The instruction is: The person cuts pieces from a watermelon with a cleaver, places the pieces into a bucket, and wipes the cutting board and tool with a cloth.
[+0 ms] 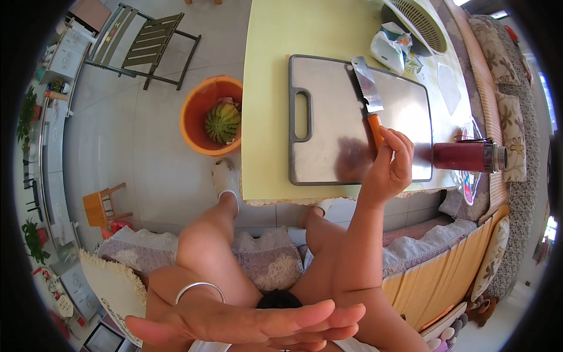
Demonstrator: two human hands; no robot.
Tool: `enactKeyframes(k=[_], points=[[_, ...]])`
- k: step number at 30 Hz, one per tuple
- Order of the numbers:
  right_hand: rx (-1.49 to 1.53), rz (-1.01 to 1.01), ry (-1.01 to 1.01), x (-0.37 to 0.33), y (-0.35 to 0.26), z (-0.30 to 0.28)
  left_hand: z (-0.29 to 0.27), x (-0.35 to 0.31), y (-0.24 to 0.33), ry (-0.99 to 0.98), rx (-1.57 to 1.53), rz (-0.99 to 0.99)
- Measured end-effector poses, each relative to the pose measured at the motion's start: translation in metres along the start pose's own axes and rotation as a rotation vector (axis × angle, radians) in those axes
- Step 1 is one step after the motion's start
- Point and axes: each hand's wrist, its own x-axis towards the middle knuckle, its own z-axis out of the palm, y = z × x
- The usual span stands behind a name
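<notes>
A knife (pixel 368 86) with an orange handle and a broad, toothed steel blade lies over a metal cutting board (pixel 328 152) with a grey rim. My right hand (pixel 394 158) is closed around the rear of its handle, fingers curled in a pinch. The blade points away from me, over the board's far edge. Close to the camera at the bottom, my left hand (pixel 252 320) is raised with fingers stretched out, holding nothing. A silver bangle circles its wrist.
An orange bin (pixel 190 126) holding a piece of striped watermelon rind (pixel 223 123) stands left of the pale yellow table (pixel 267 117). A dark red bottle (pixel 460 156) lies right of the board. Farther back are a plastic package (pixel 390 48) and a basket (pixel 419 23).
</notes>
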Motion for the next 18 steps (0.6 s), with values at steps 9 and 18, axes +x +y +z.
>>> enactKeyframes(k=[9, 18], points=[[0.060, 0.032, -0.011, -0.002, 0.005, -0.010, 0.001, 0.001, -0.001, 0.088, -0.051, -0.049], [0.137, 0.145, 0.057, -0.001, 0.009, -0.015, -0.019, 0.034, 0.088, 0.741, 0.649, 0.211]])
